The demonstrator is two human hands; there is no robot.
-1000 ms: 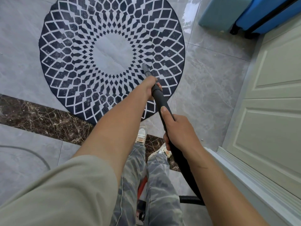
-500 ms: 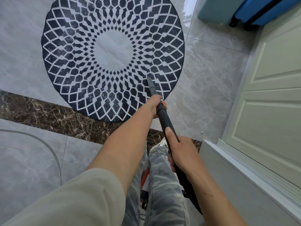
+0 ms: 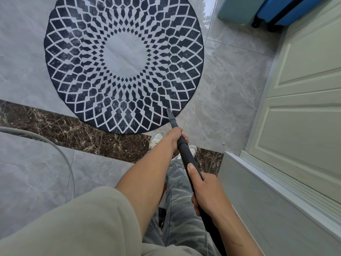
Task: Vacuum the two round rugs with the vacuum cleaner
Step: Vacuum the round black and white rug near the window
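One round rug (image 3: 77,74), dark navy with a white diamond pattern and a pale centre, lies on the grey tile floor ahead of me. The black vacuum wand (image 3: 186,156) runs from my lap down to the rug, and its narrow tip rests on the rug's near right edge. My left hand (image 3: 175,138) grips the wand near its front end. My right hand (image 3: 208,193) grips it further back, thumb laid along the tube. The vacuum's body is mostly hidden behind my legs. No second rug is in view.
A pale green panelled door (image 3: 304,108) and a white ledge (image 3: 276,200) close off the right side. A teal and a blue suitcase (image 3: 276,10) stand at the top right. A grey cord (image 3: 60,154) curves over the floor at left. A dark marble strip (image 3: 55,130) crosses the tiles.
The wand tip has slid back from near the rug's centre to its near right edge. Both hands drew back towards me with it, and the rug now sits further away.
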